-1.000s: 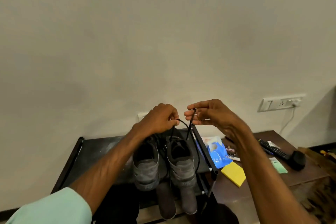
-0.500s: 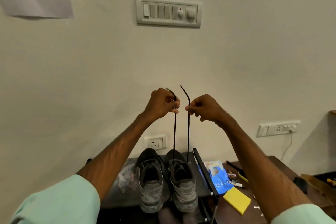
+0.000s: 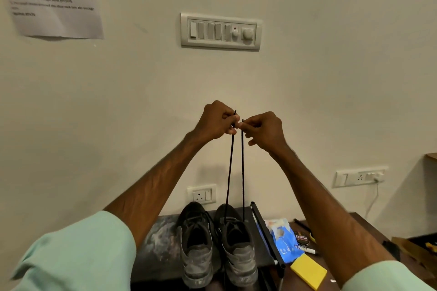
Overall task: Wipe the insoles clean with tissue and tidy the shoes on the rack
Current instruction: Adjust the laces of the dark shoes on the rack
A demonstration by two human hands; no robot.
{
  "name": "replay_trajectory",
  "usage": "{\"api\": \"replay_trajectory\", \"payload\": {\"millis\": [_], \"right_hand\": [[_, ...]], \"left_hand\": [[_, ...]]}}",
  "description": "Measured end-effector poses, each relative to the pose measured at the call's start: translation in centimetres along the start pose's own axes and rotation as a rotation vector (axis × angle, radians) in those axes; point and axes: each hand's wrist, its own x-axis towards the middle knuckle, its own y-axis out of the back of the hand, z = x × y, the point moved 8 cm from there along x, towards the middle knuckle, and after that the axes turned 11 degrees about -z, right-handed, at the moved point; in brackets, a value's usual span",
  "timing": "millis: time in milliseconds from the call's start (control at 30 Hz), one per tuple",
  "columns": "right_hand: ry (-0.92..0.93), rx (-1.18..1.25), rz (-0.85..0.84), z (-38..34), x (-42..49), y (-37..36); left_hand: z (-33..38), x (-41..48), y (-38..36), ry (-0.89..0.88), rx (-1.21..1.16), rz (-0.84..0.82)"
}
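Observation:
Two grey sneakers stand side by side on the top shelf of the black shoe rack [image 3: 160, 243], heels towards me: the left shoe [image 3: 196, 245] and the right shoe [image 3: 238, 248]. Two black lace ends [image 3: 236, 172] rise taut and nearly straight up from the right shoe. My left hand [image 3: 216, 121] pinches one lace end and my right hand [image 3: 264, 131] pinches the other, both raised high in front of the wall, fingertips almost touching. No insole or tissue shows.
To the right of the rack, a brown table [image 3: 369, 227] holds a blue packet [image 3: 282, 241], a yellow sponge [image 3: 308, 271], a small polish tin [image 3: 301, 238] and pens. The wall carries a switch panel [image 3: 221, 32], two sockets and a printed sheet [image 3: 52, 0].
Both hands have lifted the lace ends from just above the shoe to well above it, pulling the laces straight and taut. The camera has tilted upward.

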Motion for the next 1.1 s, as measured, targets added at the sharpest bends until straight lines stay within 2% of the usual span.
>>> {"api": "replay_trajectory", "payload": {"millis": [267,400,500,633,867,1100], "right_hand": [[0.001,-0.049,0.019,0.2,0.1,0.9],[-0.017,-0.036,0.046,0.1,-0.1,1.7],[-0.004,-0.062,0.165,-0.4,-0.9,2.8],[0.035,-0.031,0.196,-0.4,-1.5,3.0],[-0.008,0.268,0.198,1.1,-2.3,2.8],[-0.061,0.34,0.198,2.9,-2.7,2.6]], "left_hand": [[0.6,0.9,-2.0,-0.001,0.044,-0.164],[1.7,0.7,-1.4,-0.049,0.034,-0.068],[2.2,0.6,-0.4,-0.047,0.024,0.037],[3.2,0.8,-0.6,-0.092,0.053,-0.028],[4.2,1.2,-1.0,-0.102,0.113,-0.063],[3.0,0.9,-2.5,-0.058,0.125,-0.105]]}}
